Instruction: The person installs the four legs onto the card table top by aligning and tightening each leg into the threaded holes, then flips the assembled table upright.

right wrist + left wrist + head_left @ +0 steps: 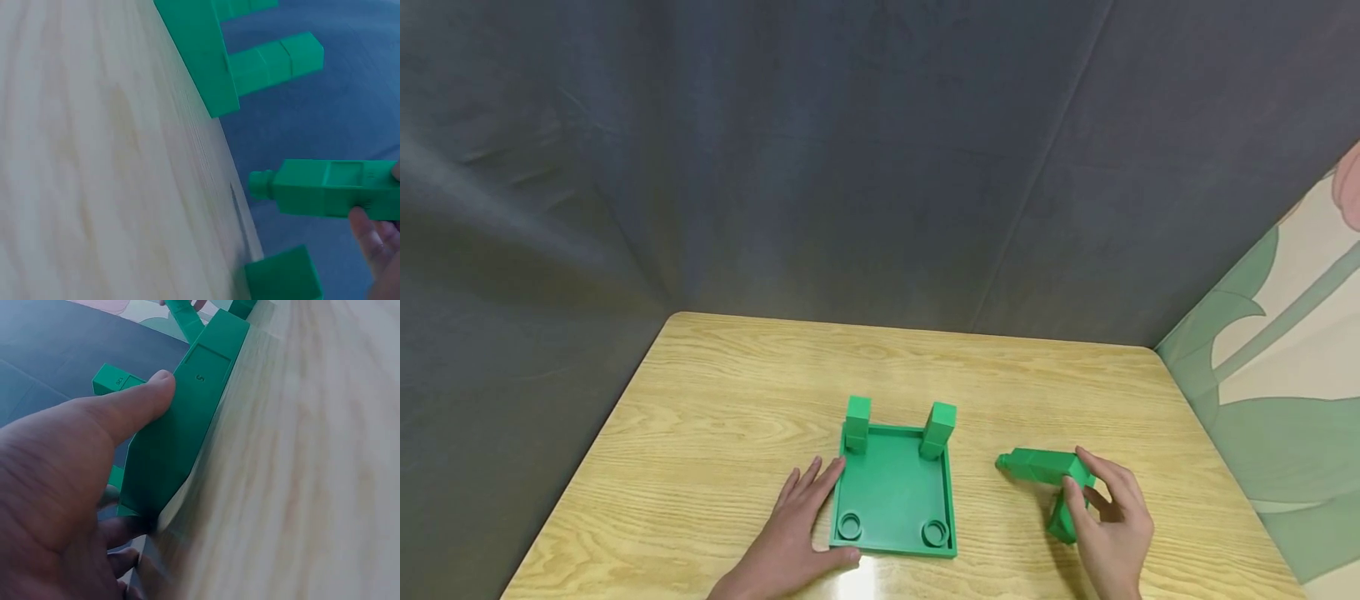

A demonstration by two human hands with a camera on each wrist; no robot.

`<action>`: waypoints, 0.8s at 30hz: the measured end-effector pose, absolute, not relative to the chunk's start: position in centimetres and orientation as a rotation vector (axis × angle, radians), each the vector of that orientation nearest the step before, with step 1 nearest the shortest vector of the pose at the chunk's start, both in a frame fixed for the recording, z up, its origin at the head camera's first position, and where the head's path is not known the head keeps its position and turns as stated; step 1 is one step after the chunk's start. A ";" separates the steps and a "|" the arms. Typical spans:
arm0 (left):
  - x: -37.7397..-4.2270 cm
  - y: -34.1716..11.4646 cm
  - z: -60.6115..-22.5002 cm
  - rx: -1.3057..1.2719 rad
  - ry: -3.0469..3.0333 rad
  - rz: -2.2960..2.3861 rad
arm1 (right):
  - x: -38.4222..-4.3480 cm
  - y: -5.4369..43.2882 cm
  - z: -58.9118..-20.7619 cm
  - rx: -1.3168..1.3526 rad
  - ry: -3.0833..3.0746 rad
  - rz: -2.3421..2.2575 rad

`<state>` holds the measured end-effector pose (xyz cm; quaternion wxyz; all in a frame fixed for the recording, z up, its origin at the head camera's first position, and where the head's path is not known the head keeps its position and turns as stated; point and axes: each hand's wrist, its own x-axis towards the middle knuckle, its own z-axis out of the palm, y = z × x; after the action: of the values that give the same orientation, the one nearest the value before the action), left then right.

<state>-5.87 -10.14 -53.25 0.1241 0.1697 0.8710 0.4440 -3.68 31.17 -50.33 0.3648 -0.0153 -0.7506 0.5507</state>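
Observation:
A green square tabletop [891,492] of a small toy table lies with its raised rim up. Two square green legs, left [858,417] and right [940,423], rise from its far corners; round sockets [935,533] show at the near corners. My left hand [790,533] holds the near left corner, thumb [147,400] against the near side and fingers along the left side. To the right of the tabletop, my right hand [1112,521] grips a loose green leg [319,187] by one end, its round tip pointing left. Fingertips are partly hidden behind that leg.
Another green leg [1062,523] is on the wooden table [722,400] below the held one, partly covered; whether it stands or lies I cannot tell. A dark cloth [880,167] hangs behind the table, and a flower-patterned surface [1292,400] is at the right.

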 end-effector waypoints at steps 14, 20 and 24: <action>-5.7 -10.4 -53.6 0.459 2.538 1.319 | -3.1 26.6 -48.1 0.316 -1.596 1.624; -5.8 -10.4 -53.6 0.466 2.516 1.326 | -3.0 24.9 -47.8 0.492 -1.646 1.628; -5.9 -10.4 -53.5 0.478 2.505 1.332 | -3.3 23.8 -47.7 0.568 -1.751 1.554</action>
<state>-5.89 -10.41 -53.55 0.1319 0.1647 0.8631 0.4589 -3.26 23.78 -47.70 0.3581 0.2200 -0.6788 0.6022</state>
